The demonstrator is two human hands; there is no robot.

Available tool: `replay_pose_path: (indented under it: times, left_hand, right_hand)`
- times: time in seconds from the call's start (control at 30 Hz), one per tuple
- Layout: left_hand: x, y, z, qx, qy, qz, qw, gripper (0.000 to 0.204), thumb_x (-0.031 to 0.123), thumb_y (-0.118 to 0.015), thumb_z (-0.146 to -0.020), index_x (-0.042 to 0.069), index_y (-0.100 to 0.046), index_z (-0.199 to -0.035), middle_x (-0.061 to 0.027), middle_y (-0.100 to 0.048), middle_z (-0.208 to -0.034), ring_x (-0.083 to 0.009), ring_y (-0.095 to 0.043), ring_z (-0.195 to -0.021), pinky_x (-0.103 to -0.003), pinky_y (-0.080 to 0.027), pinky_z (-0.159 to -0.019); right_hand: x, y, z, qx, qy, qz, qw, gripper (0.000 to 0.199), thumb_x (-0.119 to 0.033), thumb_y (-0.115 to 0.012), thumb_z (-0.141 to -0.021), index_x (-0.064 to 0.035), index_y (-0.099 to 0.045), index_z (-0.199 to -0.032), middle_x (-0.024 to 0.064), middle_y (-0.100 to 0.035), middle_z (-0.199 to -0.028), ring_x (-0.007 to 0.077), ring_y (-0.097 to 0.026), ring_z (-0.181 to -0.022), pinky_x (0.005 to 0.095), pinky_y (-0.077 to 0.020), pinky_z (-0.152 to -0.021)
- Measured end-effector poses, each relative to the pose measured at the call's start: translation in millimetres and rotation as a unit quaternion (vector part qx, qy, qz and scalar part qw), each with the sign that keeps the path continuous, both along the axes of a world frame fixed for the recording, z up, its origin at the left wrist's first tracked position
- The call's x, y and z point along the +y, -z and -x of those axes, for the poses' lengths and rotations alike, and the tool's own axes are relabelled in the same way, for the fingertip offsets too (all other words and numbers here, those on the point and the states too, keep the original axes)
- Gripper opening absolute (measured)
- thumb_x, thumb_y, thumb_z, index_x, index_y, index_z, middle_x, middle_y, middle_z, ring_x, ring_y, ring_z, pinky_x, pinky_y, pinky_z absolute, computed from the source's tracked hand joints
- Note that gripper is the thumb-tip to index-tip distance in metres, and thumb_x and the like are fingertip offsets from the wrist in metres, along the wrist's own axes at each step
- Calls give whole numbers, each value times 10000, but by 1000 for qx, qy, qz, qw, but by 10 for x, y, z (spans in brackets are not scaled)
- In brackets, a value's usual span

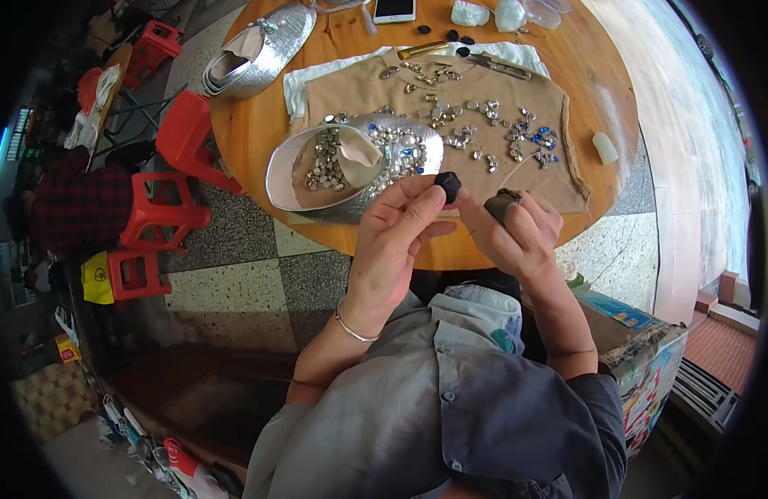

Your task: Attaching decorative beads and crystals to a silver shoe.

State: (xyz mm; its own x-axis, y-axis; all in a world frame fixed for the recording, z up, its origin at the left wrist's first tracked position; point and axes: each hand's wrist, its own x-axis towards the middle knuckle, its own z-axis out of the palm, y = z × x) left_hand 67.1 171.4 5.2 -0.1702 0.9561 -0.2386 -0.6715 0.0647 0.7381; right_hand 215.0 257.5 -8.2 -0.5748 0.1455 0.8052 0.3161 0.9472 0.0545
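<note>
Now l. hand [396, 241] pinches black lump [448, 186] — r. hand [517, 229] close.

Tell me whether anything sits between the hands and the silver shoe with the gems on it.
Nothing visible does. The left hand pinches a small black lump just beside the silver shoe, and only bare wooden table edge lies between them. The right hand holds a dark piece farther right.
</note>
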Motion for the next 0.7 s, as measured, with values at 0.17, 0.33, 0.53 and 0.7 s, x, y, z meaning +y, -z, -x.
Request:
replay_pose_path:
  times: [0.17, 0.33, 0.53, 0.7]
  left_hand:
    - [-78, -2, 25, -4, -36, 12, 999, 186, 134, -532, -887, 30, -569, -1037, -82, -625, -991, -151, -615, -905, -264, -528, -730]
    - [-107, -24, 76, -18, -36, 28, 999, 179, 130, -547, -880, 25, -571, -1023, -89, -628, -974, -166, -625, -889, -256, -528, -732]
    - [-121, 12, 59, -8, -29, 14, 999, 176, 134, -547, -881, 22, -575, -1013, -92, -632, -957, -178, -632, -872, -266, -531, -739]
    - [-128, 24, 26, 10, -30, 0, 999, 175, 123, -547, -878, 16, -580, -1013, -95, -630, -955, -176, -629, -881, -273, -532, -747]
  right_hand:
    - [-207, -35, 136, 51, -30, 138, 989, 272, -29, -666, -633, -59, -658, -903, -2, -412, -620, 93, -417, -494, 226, -332, -425]
    - [-411, -145, 171, 242, -9, 509, 826, 127, 22, -642, -751, -31, -642, -865, 38, -517, -682, 131, -496, -582, 230, -406, -538]
    - [-406, -161, 99, 84, 38, 438, 894, 176, 29, -637, -756, -22, -649, -924, 49, -545, -713, 130, -515, -612, 223, -420, -569]
    - [-426, -103, 118, 114, 32, 406, 906, 241, 37, -660, -708, -64, -664, -926, 39, -440, -631, 133, -396, -497, 265, -329, -448]
